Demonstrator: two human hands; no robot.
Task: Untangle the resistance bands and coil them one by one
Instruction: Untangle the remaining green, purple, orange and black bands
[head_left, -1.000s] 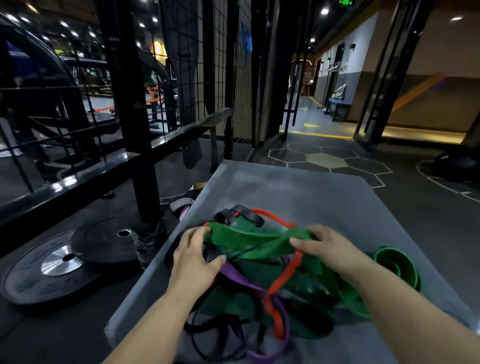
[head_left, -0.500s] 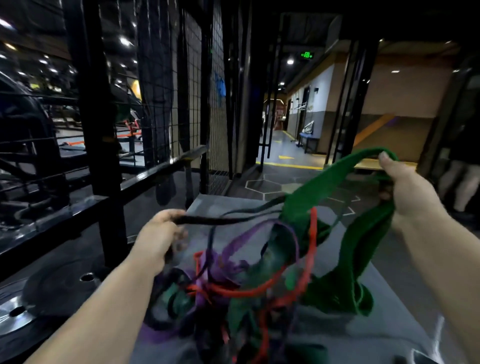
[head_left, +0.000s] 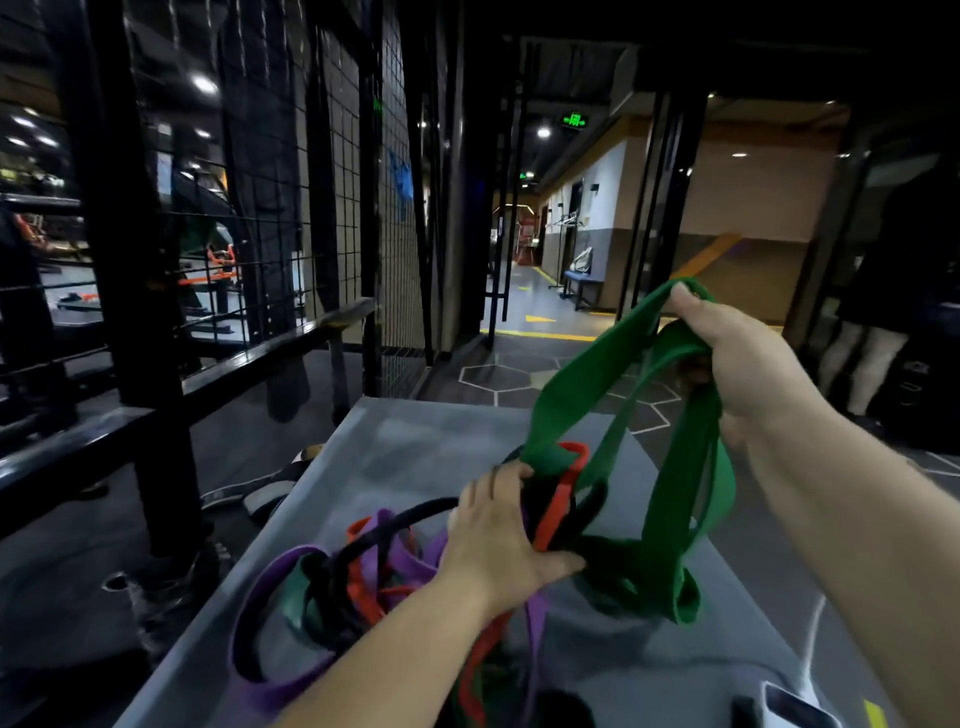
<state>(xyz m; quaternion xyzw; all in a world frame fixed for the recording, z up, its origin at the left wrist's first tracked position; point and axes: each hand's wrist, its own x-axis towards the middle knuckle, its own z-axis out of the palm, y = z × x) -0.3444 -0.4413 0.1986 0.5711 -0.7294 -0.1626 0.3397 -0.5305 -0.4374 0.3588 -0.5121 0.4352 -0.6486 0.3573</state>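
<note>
where right hand (head_left: 748, 364) grips, band (head_left: 680, 499) hangs

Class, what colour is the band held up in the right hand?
The wide rubber band is green; head view.

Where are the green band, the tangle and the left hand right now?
green band (head_left: 571, 384): head view, on the raised strap.
tangle (head_left: 363, 566): head view, on its knotted middle.
left hand (head_left: 498, 535): head view, on the hand's back; it grips the tangle.

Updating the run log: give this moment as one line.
right hand: holds green band raised | left hand: grips tangled bands on grey table | stage: untangling
</note>
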